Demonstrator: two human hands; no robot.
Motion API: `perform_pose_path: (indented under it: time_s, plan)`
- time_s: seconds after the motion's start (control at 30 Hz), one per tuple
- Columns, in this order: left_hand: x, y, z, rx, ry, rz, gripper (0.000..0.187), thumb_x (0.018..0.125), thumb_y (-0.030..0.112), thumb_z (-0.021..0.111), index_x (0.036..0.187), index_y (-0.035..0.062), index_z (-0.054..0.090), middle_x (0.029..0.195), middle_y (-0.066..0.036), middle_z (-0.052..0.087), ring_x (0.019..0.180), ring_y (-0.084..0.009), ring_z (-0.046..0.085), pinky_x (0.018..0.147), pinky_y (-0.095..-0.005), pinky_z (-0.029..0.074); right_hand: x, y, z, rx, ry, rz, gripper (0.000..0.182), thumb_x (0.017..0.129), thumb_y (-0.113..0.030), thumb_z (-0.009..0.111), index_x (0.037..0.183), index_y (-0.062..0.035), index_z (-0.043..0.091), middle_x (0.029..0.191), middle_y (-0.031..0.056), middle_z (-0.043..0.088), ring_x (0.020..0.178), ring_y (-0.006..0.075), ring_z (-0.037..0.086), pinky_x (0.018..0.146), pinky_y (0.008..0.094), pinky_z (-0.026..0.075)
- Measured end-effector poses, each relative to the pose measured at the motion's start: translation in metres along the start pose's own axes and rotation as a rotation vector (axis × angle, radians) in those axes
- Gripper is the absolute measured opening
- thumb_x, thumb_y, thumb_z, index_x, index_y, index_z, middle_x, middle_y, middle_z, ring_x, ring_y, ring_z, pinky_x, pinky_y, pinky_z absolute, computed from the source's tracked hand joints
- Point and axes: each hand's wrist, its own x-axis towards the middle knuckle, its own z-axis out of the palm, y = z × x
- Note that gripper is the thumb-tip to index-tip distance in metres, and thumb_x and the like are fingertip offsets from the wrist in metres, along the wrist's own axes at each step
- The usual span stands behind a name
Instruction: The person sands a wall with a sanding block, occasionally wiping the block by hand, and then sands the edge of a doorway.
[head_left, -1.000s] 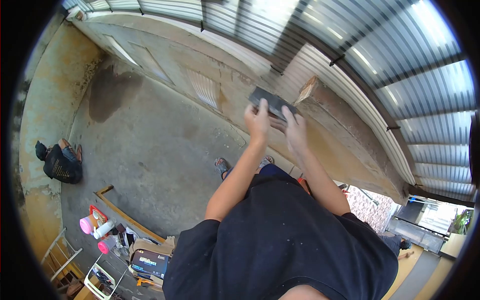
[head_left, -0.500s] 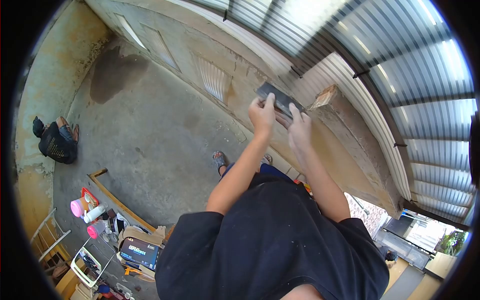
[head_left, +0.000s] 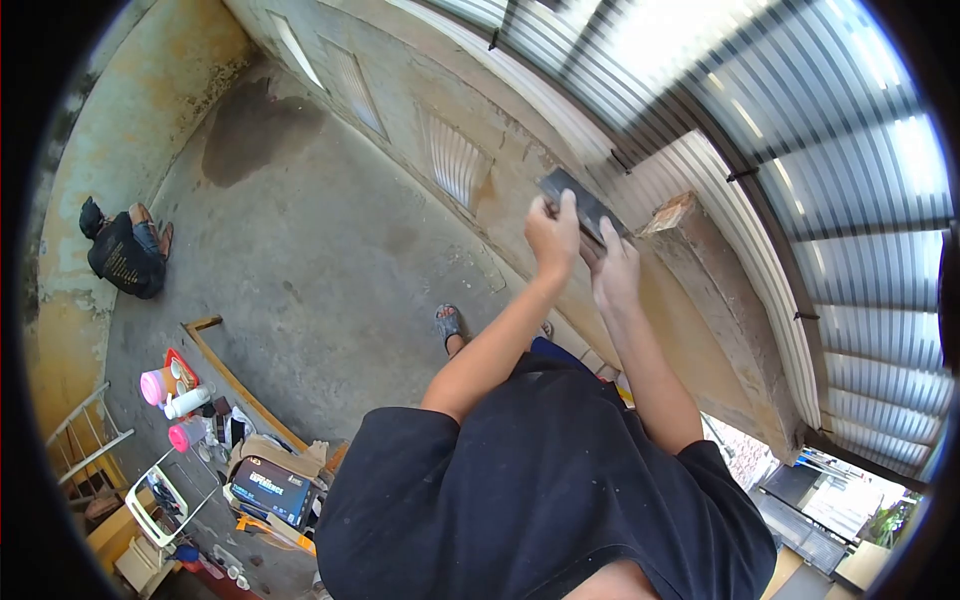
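Note:
Both my hands hold a dark, flat rectangular plate (head_left: 578, 196) in front of the pale wall, near the wall's top. My left hand (head_left: 553, 238) is closed on the end toward the far wall, its thumb lying on the dark face. Pale with dust, my right hand (head_left: 614, 272) grips the nearer end, also with the thumb on top. The fingers of both hands curl underneath and are partly hidden. Whether the plate touches the wall (head_left: 520, 190) cannot be told.
A person (head_left: 130, 250) squats by the left wall. Lower left are a wooden frame piece (head_left: 245, 385), pink-lidded containers (head_left: 158, 386), a cardboard box (head_left: 270, 490), a white-framed mirror (head_left: 160, 505) and a metal ladder (head_left: 90, 440). A rough ledge (head_left: 720, 270) runs along the right; corrugated sheeting (head_left: 850, 190) hangs above.
The view has shifted slightly, so the room sits a little differently in frame. Both hands still hold the dark plate at about the same spot by the wall.

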Motion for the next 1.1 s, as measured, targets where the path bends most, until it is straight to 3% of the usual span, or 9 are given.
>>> perform_pose_path:
  time_s: [0.2,0.23,0.3,0.37,0.57,0.67,0.87,1.03,1.1]
  plan:
    - [-0.049,-0.022,0.007,-0.023,-0.187,-0.029,0.032,0.090,0.026,0.075,0.078,-0.0010,0.062,0.068,-0.007,0.062,0.064,-0.0120,0.055,0.060,-0.0330,0.046,-0.039,-0.034,-0.031,-0.066,0.052,0.020,0.036,0.105,-0.017,0.051,0.125,0.0117,0.058,0.124,0.0221,0.066,0.113,0.0313,0.068,0.100,0.0409,0.056]
    - [-0.038,-0.003,-0.002,0.215,-0.114,0.082,0.031,0.090,0.025,0.075,0.077,-0.0004,0.063,0.067,-0.005,0.062,0.062,-0.0115,0.052,0.058,-0.0332,0.045,-0.030,-0.030,-0.018,-0.080,0.038,0.030,0.033,0.105,-0.018,0.053,0.122,0.0098,0.061,0.121,0.0187,0.068,0.110,0.0276,0.069,0.098,0.0394,0.056]
    - [0.005,-0.003,-0.010,0.110,-0.061,0.108,0.027,0.093,0.022,0.072,0.077,0.0014,0.063,0.069,0.002,0.059,0.062,-0.0059,0.050,0.053,-0.0284,0.039,-0.003,-0.009,0.006,-0.036,-0.028,-0.013,0.031,0.104,-0.018,0.055,0.117,0.0085,0.064,0.119,0.0157,0.069,0.106,0.0242,0.069,0.097,0.0372,0.056]
    - [0.026,0.008,-0.012,-0.076,-0.077,-0.004,0.030,0.092,0.025,0.072,0.077,0.0002,0.063,0.065,-0.003,0.060,0.061,-0.0107,0.050,0.056,-0.0326,0.044,0.025,0.025,0.005,-0.146,0.120,-0.022,0.028,0.103,-0.018,0.057,0.113,0.0069,0.066,0.118,0.0143,0.069,0.102,0.0215,0.069,0.094,0.0350,0.056]
    - [-0.039,-0.033,0.003,-0.053,-0.162,0.021,0.028,0.093,0.022,0.072,0.081,-0.0018,0.064,0.069,-0.003,0.064,0.061,-0.0094,0.053,0.056,-0.0298,0.044,-0.030,-0.012,-0.041,-0.036,0.084,0.021,0.029,0.104,-0.018,0.056,0.116,0.0077,0.063,0.119,0.0165,0.068,0.106,0.0233,0.070,0.093,0.0350,0.057]
    - [-0.021,-0.022,-0.006,-0.031,-0.226,-0.004,0.029,0.093,0.024,0.071,0.081,-0.0014,0.064,0.068,-0.002,0.061,0.060,-0.0104,0.052,0.056,-0.0300,0.044,-0.015,-0.009,-0.029,-0.002,0.052,0.050,0.032,0.105,-0.018,0.054,0.120,0.0095,0.060,0.121,0.0179,0.067,0.109,0.0270,0.069,0.092,0.0369,0.058]
    - [0.022,-0.019,-0.006,-0.017,0.026,0.102,0.029,0.093,0.023,0.071,0.079,-0.0012,0.062,0.066,-0.002,0.060,0.060,-0.0107,0.052,0.056,-0.0313,0.044,0.010,0.014,0.008,0.047,-0.028,0.030,0.031,0.104,-0.016,0.054,0.123,0.0085,0.060,0.124,0.0186,0.067,0.110,0.0285,0.069,0.100,0.0423,0.055]
    - [-0.036,-0.030,0.000,-0.143,-0.212,-0.032,0.033,0.090,0.025,0.074,0.075,-0.0016,0.061,0.065,-0.006,0.061,0.061,-0.0121,0.051,0.056,-0.0336,0.044,-0.030,-0.018,-0.043,-0.053,0.022,0.087,0.034,0.104,-0.016,0.054,0.124,0.0110,0.057,0.125,0.0205,0.066,0.112,0.0296,0.068,0.100,0.0422,0.055]
    - [-0.017,-0.029,-0.006,-0.039,-0.163,0.021,0.034,0.090,0.026,0.074,0.076,-0.0017,0.062,0.066,-0.006,0.061,0.061,-0.0123,0.052,0.057,-0.0336,0.044,-0.019,-0.014,-0.026,-0.024,-0.014,0.078,0.034,0.105,-0.015,0.052,0.124,0.0119,0.057,0.125,0.0210,0.066,0.112,0.0307,0.068,0.101,0.0422,0.056]
